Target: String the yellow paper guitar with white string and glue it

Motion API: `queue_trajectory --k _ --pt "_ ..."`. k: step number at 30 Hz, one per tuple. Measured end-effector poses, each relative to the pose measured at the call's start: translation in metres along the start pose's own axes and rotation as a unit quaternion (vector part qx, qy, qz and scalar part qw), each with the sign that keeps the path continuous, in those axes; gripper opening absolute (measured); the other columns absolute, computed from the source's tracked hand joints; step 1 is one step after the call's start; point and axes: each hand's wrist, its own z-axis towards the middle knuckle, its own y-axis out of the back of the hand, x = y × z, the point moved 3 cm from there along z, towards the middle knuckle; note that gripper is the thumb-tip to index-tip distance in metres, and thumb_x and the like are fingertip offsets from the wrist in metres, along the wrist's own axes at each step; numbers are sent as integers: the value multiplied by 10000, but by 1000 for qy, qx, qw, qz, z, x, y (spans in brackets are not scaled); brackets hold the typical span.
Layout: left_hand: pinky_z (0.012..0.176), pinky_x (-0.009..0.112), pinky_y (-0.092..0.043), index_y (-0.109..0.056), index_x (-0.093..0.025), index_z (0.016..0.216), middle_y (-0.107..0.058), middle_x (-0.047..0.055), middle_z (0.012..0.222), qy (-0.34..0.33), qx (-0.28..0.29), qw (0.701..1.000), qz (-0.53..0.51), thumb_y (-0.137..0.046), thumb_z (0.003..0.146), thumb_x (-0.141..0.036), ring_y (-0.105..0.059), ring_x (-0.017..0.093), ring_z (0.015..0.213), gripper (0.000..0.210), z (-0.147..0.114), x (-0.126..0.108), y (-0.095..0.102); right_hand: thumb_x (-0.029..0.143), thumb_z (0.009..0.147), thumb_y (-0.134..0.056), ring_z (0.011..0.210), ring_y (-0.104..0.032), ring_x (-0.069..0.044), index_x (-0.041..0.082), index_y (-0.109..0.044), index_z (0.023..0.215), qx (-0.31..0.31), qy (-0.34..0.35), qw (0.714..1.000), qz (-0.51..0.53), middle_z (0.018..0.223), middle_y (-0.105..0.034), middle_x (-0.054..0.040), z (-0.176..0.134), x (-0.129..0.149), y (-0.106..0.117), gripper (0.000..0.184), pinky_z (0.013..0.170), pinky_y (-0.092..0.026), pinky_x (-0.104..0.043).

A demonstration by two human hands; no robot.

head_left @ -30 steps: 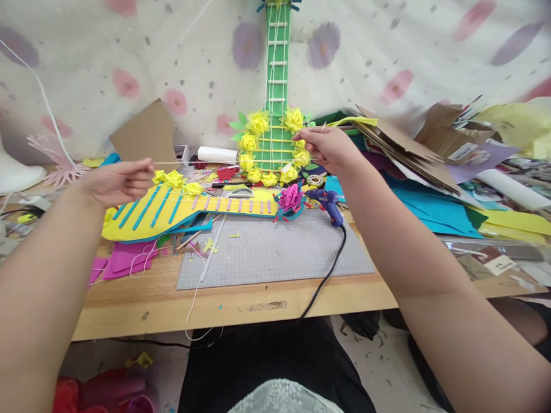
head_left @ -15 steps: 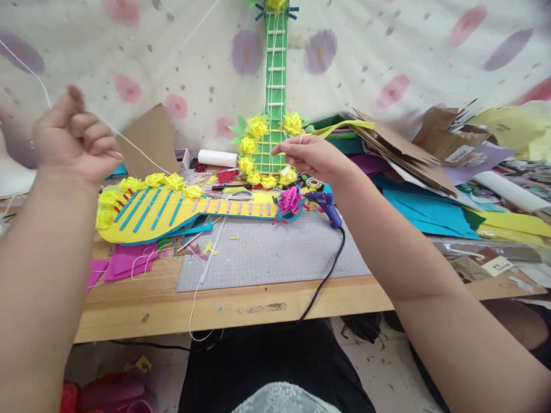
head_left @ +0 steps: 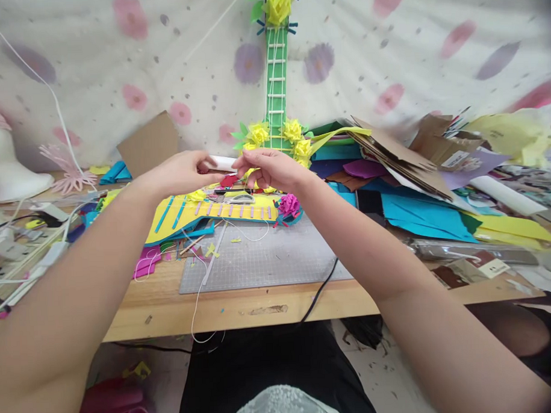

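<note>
My left hand (head_left: pixel 184 172) hovers above the yellow paper guitar with blue edges (head_left: pixel 253 211), its thumb apart from its fingers and nothing visible between them. Just to its right, my right hand (head_left: pixel 272 169) has its fingertips pinched together; whatever they hold is too fine to make out. White string (head_left: pixel 247 237) loops over the neck of the yellow guitar and onto the mat. A magenta paper flower (head_left: pixel 289 205) decorates the guitar's head. Behind my hands, a green paper guitar (head_left: pixel 277 86) with yellow flowers stands upright, its lower body partly hidden.
A grey cutting mat (head_left: pixel 277 257) lies on the wooden table (head_left: pixel 170 309). Cardboard sheets (head_left: pixel 393 157) and blue felt sheets (head_left: pixel 429 210) are piled at right. A white mannequin head (head_left: pixel 12 161) and cables stand at left. A black cord (head_left: pixel 319 292) crosses the table edge.
My left hand has come down and right from its raised position, and the string it was pulling up now hangs slack. My right hand has moved slightly left. The glue gun is now hidden.
</note>
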Motion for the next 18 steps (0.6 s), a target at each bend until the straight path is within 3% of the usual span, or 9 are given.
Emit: queue_trajectory --k 3,6,9,12,18 --pt "493 205 -320 -647 -210 865 -572 17 710 0 124 992 -19 -681 624 -165 -499 109 571 247 -4 -3 -25 451 854 -522 516 -520 -46 155 -581 763 26 -6 999 29 625 -563 7 6 -6 -9 315 366 -268 -152" --pt "447 218 -262 -637 -182 808 -517 20 631 50 178 982 -49 -659 660 -166 -413 79 463 150 -2 1 -37 496 842 -516 498 -484 -50 171 -514 665 10 -2 999 35 540 -488 29 10 -8 -9 369 367 -251 -155" --pt "410 217 -192 -638 -167 740 -363 -20 513 74 153 984 -52 -651 692 -219 -294 54 400 72 6 10 -29 550 820 -508 467 -421 -53 189 -434 580 -39 10 999 13 488 -407 41 6 -6 1 441 369 -231 -170" --pt "387 212 -130 -666 -168 732 -245 -39 478 60 127 989 -36 -633 718 -301 -204 49 396 138 12 18 -9 544 815 -516 450 -353 -54 193 -406 530 -68 16 996 -61 465 -358 43 -6 -6 13 465 391 -242 -187" --pt "374 224 -115 -690 -141 767 -254 -24 472 70 90 993 13 -585 763 -264 -178 57 411 162 11 34 25 197 684 -699 534 -378 -56 176 -403 474 -128 41 966 -219 555 -398 31 -29 -9 33 364 472 -318 -197"
